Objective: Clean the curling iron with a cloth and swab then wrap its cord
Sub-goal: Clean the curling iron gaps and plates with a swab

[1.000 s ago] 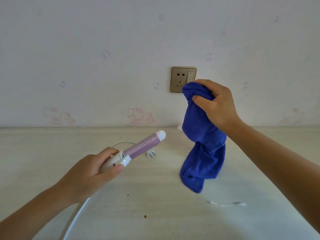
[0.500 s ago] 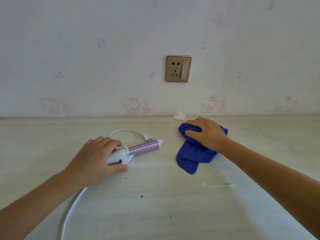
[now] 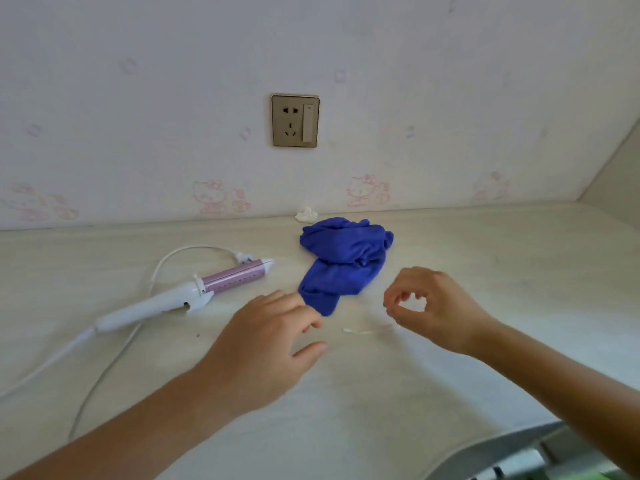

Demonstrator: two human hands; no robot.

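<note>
Fingers (image 3: 401, 282) of your right hand (image 3: 436, 306) curl together just above the cotton swab (image 3: 367, 330), grip unclear; left hand (image 3: 263, 344) loose, spread. Swabbing next: pinch it.

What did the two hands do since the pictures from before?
The left hand laid the curling iron on the table, let go and moved right toward the swab. The right hand put the cloth down, let go and came to the swab's end, fingers curled; whether it pinches it is unclear. The swab stayed where it lay.
</note>
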